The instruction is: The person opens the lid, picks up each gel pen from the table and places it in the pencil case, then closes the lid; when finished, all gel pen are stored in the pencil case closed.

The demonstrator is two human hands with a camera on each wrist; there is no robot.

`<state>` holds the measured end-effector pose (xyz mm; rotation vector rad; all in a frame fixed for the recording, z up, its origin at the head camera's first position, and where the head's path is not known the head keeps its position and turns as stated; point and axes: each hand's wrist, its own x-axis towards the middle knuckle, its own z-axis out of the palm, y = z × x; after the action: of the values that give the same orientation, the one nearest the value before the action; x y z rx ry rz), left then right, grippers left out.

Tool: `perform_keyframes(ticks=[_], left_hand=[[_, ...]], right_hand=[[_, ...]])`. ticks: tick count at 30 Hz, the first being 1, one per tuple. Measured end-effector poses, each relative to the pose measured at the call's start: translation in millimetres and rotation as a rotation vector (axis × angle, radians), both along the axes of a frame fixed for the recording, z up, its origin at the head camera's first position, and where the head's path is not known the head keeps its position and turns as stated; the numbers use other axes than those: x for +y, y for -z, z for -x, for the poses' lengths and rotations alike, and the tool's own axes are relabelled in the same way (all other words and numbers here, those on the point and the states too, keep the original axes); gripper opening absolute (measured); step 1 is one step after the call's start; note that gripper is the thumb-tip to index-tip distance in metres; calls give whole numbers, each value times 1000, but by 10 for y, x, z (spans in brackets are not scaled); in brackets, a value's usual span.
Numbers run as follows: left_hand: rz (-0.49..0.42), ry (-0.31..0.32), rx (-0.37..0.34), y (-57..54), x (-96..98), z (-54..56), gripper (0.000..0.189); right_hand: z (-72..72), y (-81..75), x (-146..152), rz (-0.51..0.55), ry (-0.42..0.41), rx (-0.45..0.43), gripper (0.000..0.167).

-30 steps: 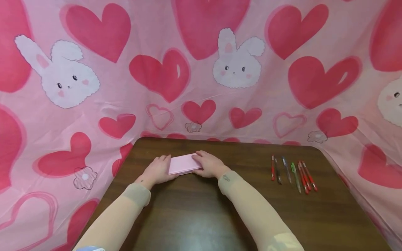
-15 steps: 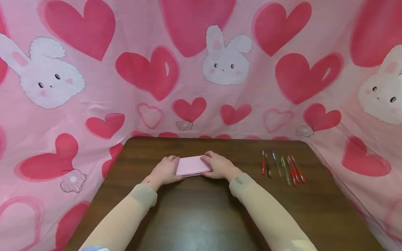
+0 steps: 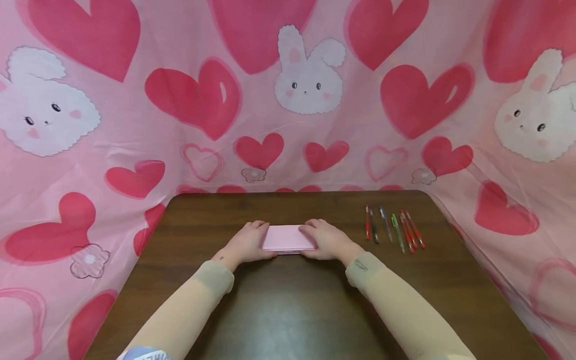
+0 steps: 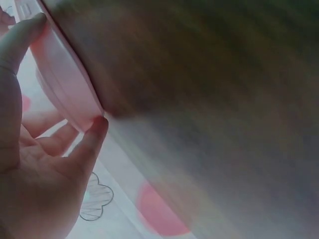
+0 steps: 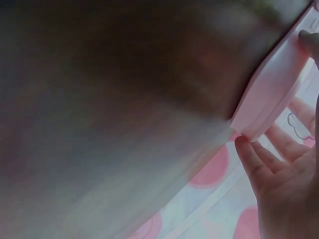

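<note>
The left hand is clamped on the nine o'clock end of a pink case, which sits toward twelve o'clock of the table. The right hand, clamped on the three o'clock end, stands between case and loose red, dark, blue and green pens, near three o'clock. A heart-printed cloth rises at twelve o'clock.

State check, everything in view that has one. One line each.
pink case: looks closed, lying level
left hand: gripping the case's left end
right hand: gripping the case's right end
pens: lying loose, none held; capped or not, too small to tell
backdrop cloth: hung, lightly creased
</note>
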<state>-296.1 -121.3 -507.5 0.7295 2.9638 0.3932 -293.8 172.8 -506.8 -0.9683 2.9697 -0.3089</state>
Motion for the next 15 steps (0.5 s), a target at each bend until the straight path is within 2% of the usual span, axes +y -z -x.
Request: perform_keyframes(ticks=[5,15], left_hand=[[7,-32,-39,15,37,-5,105],[16,-49,-36,102,63,35,105]], right_hand=[[-43,49,57,-10,-35,41,78],[22,151,57,-82,-155,246,75]])
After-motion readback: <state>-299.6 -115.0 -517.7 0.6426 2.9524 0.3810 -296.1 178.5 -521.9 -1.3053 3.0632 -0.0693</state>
